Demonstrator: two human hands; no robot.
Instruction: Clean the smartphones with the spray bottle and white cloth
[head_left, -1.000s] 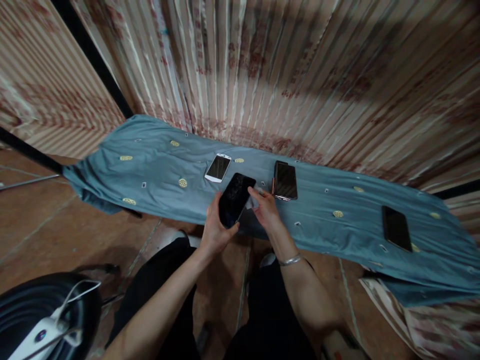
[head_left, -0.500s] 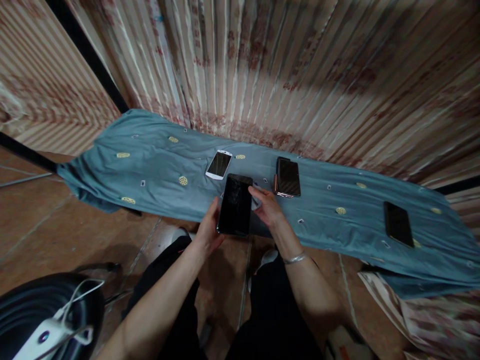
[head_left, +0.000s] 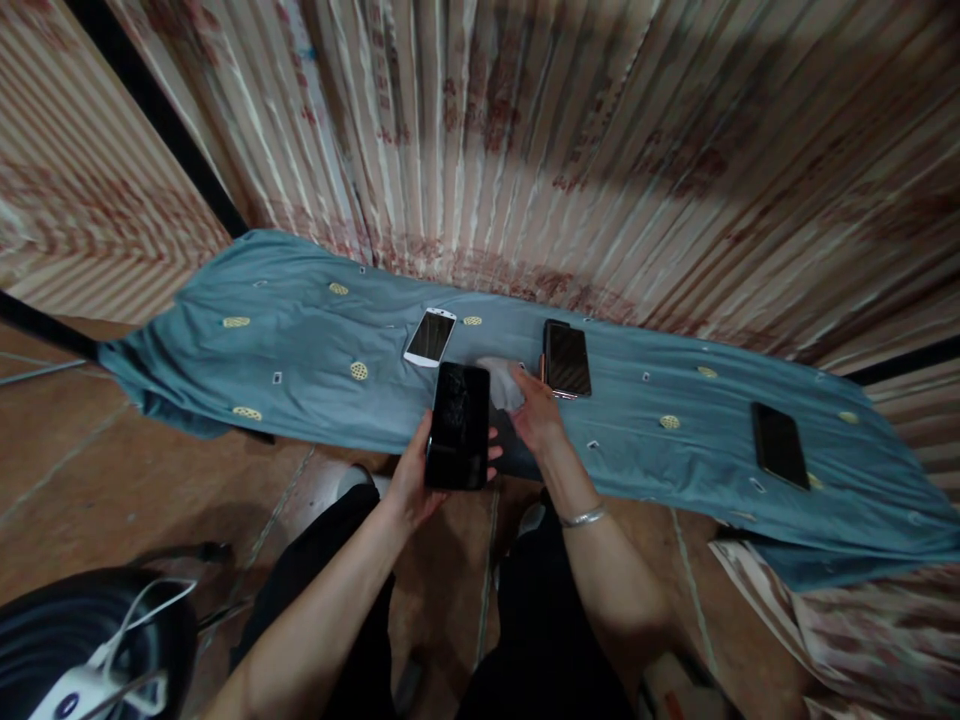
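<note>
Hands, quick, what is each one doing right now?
Left hand: closed around the black phone, holding it up.
Right hand: fingers pinching a pale cloth beside the phone.

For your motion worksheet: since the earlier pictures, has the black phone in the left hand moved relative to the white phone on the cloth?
Yes. The black phone has swung from tilted to upright, nearer the person than the white phone.
</note>
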